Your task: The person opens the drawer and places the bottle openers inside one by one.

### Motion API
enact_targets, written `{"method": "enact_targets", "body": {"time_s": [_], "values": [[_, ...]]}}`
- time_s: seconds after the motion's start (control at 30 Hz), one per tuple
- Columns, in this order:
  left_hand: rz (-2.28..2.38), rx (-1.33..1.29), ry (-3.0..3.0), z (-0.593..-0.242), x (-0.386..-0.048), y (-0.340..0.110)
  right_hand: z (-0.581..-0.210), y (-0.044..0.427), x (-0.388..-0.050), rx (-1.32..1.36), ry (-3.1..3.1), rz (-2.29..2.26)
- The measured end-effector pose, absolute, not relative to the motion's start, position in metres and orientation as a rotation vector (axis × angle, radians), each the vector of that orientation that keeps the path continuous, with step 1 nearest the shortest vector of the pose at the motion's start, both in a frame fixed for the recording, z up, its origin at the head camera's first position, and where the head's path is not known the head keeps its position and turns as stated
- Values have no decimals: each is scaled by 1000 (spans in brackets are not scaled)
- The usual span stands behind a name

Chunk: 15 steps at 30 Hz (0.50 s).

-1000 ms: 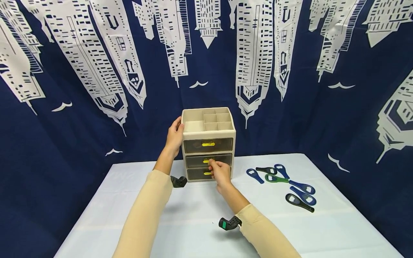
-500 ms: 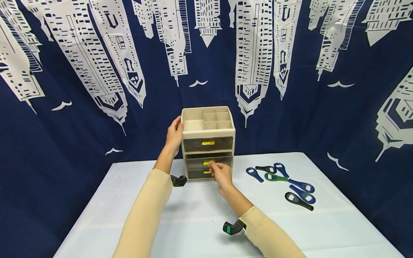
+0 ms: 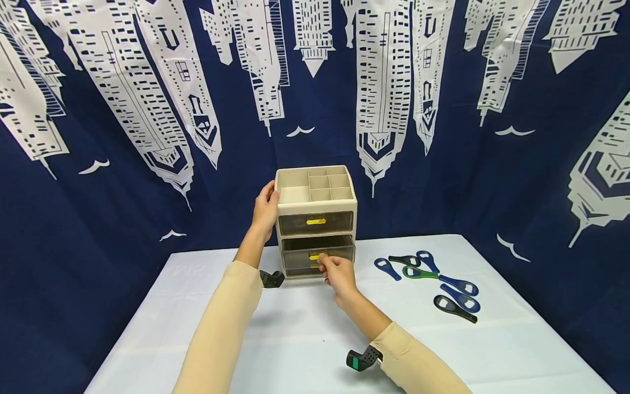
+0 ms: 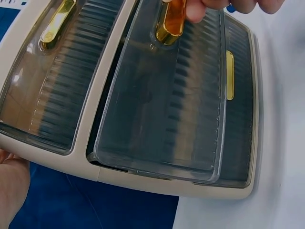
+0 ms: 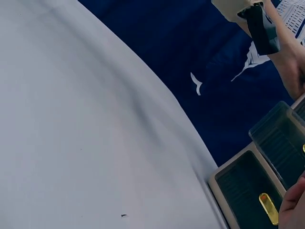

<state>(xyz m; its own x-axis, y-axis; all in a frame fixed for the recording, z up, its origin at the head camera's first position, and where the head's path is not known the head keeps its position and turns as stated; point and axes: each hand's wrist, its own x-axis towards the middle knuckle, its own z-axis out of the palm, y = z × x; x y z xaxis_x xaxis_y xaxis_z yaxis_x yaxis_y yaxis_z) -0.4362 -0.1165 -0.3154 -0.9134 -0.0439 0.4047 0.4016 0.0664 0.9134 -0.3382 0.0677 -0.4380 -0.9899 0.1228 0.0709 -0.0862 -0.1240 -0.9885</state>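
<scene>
A beige desk organizer [image 3: 316, 206] with several top compartments and three smoky clear drawers stands at the back of the table. My left hand [image 3: 266, 210] rests against its left side, the thumb near the upper front edge. With thumb and fingers, my right hand [image 3: 338, 275] pinches the gold handle [image 4: 171, 24] of the middle drawer [image 3: 295, 258]. That drawer is pulled partway out, and its visible inside looks bare. The top drawer [image 3: 290, 224] is closed. Below, the bottom drawer [image 4: 238, 124] is closed too, partly hidden by the middle one in the head view.
Several bottle openers lie on the white table right of the organizer, among them a green opener [image 3: 419, 272], a black opener [image 3: 455, 308] and a blue opener [image 3: 387, 268]. A navy cloth [image 3: 246, 219] with white building prints hangs behind.
The middle drawer has slid out toward me from closed, with my right hand drawing back on its handle. My left hand has kept its place on the organizer's side.
</scene>
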Motion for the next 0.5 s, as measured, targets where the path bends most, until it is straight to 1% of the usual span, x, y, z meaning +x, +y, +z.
{"method": "enact_targets", "body": {"time_s": [0.27, 0.5], "values": [[-1914, -359, -2047, -318, -435, -122, -438, 68, -326, -11, -2008, 2267], [-1921, -368, -2045, -314, -435, -118, -436, 73, -317, -3, -2019, 2277]]}}
